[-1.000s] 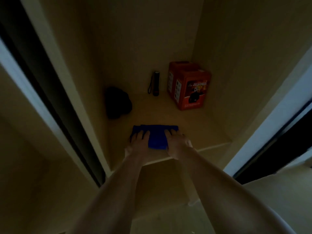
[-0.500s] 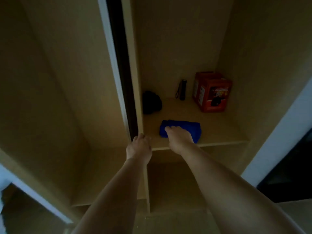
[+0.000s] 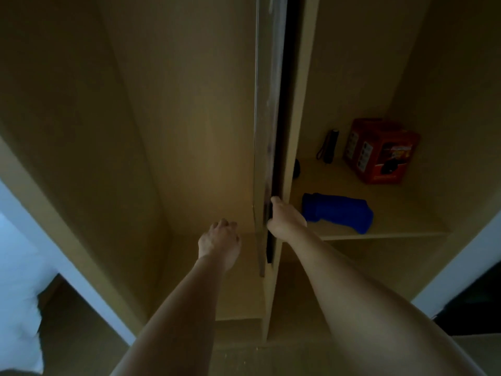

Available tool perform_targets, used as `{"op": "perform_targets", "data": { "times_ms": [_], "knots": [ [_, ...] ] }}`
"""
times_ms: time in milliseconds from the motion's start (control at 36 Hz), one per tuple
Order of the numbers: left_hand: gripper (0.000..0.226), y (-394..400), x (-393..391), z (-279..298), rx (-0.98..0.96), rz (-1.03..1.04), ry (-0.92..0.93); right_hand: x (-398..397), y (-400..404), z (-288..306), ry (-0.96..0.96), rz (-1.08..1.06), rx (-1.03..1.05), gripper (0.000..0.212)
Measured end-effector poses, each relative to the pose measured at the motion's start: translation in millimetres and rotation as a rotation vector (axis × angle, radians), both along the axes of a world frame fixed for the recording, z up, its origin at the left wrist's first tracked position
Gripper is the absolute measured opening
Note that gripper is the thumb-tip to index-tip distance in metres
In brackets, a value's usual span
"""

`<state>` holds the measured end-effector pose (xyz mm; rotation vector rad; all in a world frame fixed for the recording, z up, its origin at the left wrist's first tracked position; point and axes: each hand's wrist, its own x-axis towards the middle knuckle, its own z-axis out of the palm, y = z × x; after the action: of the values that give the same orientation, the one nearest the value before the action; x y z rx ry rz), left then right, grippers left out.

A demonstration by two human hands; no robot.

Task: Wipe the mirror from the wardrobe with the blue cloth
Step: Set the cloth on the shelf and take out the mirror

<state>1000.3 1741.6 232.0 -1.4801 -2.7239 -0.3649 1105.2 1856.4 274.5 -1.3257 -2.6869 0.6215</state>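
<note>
The mirror stands edge-on in the left wardrobe compartment, a tall thin panel against the central divider. My right hand grips its lower right edge, thumb pointing up. Just left of the mirror and apart from it, my left hand hovers with loosely curled fingers and holds nothing. The blue cloth lies folded near the front of the right-hand shelf, just beyond my right hand.
On the same shelf stand a red box, a black torch and a dark object half hidden by the divider. White bedding shows at the far left. The wardrobe is dim.
My right hand left the blue cloth and took hold of the mirror's edge. My left hand came off the divider edge and moved left. The view swung left.
</note>
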Motion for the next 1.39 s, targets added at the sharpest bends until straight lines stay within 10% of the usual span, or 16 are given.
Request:
{"op": "perform_targets", "data": {
  "times_ms": [278,1389],
  "knots": [
    [0.029,-23,-25,3,0.024,0.014,-0.007,-22,-5,6,0.311,-0.216,-0.277,0.06],
    [0.034,-138,192,19,0.038,0.054,0.085,181,-143,20,0.142,0.036,-0.069,0.02]
  ]
}}
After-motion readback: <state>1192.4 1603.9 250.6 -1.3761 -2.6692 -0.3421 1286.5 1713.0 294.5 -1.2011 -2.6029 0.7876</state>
